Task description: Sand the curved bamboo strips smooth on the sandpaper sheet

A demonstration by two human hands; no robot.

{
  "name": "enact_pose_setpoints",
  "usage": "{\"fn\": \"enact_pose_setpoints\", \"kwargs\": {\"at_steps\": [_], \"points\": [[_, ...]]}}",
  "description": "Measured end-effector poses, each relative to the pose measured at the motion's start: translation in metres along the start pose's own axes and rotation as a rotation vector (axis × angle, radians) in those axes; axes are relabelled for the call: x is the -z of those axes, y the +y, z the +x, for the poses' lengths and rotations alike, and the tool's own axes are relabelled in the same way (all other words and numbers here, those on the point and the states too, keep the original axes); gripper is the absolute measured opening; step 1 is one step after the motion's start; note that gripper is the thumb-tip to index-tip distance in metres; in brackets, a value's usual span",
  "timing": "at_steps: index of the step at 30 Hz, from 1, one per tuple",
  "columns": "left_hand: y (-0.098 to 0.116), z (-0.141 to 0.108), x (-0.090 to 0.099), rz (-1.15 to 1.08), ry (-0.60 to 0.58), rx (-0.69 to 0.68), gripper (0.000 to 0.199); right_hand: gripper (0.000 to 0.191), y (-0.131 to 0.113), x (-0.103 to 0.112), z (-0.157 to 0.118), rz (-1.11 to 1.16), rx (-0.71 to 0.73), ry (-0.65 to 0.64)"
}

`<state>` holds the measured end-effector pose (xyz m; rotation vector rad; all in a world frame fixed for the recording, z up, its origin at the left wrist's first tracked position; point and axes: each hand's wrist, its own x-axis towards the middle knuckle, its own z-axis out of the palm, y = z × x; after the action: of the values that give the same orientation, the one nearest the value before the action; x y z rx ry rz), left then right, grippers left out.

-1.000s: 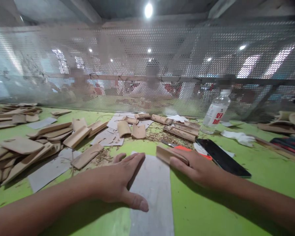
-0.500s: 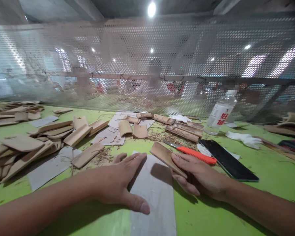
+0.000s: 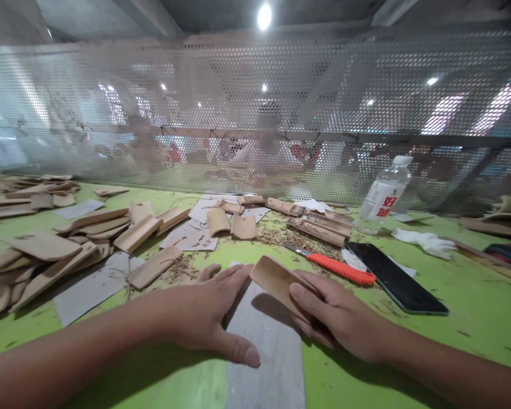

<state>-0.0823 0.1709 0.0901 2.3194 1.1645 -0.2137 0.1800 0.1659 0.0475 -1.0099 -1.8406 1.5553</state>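
Observation:
Pinched between thumb and fingers of my right hand is a curved bamboo piece, held tilted above a grey strip of sandpaper or paper; which of these I cannot tell. The piece casts a shadow on the strip. My left hand lies with fingers stretched and thumb apart along the strip's left edge, holding nothing. An orange utility knife with its blade out rests just beyond my right hand, beside a black phone.
Bamboo pieces are heaped on the left of the green table. More pieces and brown shavings lie at the back centre. A water bottle and a white glove are at right. Perforated mesh stands behind.
My right hand has shifted slightly left and lifted the bamboo piece a little, turning its face more toward me. My left hand stays nearly still on the strip.

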Motion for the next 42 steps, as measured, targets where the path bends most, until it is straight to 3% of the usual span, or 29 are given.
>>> {"fn": "enact_pose_setpoints", "kwargs": {"at_steps": [17,20,23,26,31,35,39,42], "points": [[0.001,0.002,0.001,-0.017,0.023,-0.053,0.110,0.039,-0.006,-0.006,-0.004,-0.269,0.092,0.037],[0.000,0.002,0.000,-0.015,0.025,-0.064,0.113,0.034,-0.004,-0.002,-0.003,-0.405,0.148,0.067],[-0.001,0.002,-0.001,-0.003,-0.008,0.016,0.128,0.031,0.000,0.008,-0.001,-0.656,0.246,0.070],[-0.002,0.001,-0.002,0.000,-0.038,0.074,0.136,0.035,0.000,0.013,0.000,-0.817,0.303,0.014],[-0.002,0.000,-0.002,0.002,-0.050,0.057,0.136,0.034,-0.017,0.002,-0.007,-0.837,0.345,-0.140],[-0.001,0.001,-0.002,0.024,-0.038,0.057,0.133,0.035,-0.027,-0.005,-0.012,-0.859,0.293,-0.066],[-0.002,0.002,-0.006,0.028,-0.020,0.049,0.131,0.032,-0.024,-0.006,-0.014,-0.910,0.359,-0.219],[-0.004,0.003,-0.007,0.021,-0.001,0.066,0.130,0.033,-0.022,-0.006,-0.014,-0.988,0.361,-0.086]]}}
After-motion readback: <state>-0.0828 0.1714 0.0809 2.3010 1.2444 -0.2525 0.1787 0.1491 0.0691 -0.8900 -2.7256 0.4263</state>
